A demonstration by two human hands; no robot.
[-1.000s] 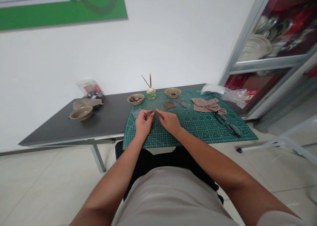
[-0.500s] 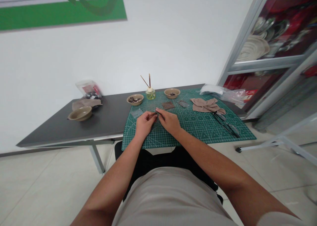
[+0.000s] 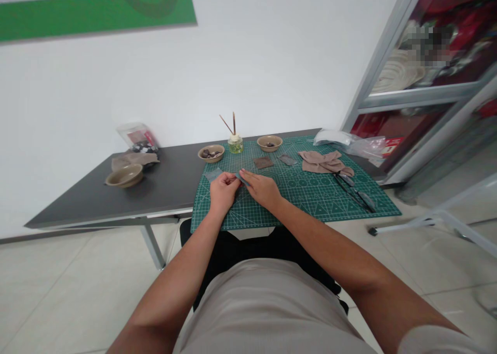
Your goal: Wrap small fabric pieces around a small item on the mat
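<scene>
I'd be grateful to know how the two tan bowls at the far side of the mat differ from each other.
The left bowl holds more dark pieces; the right bowl holds only a few. The left bowl sits on the grey tabletop at the edge of the green cutting mat; the right bowl sits on the mat. Both are shallow.

The desk carried three bowls, two of them on the single cutting mat and one off it. There was one jar, with two sticks standing in it. Three small swatches lay on the mat, and a fourth swatch showed between the two hands. Two cloths and two plastic bags also lay about.
</scene>
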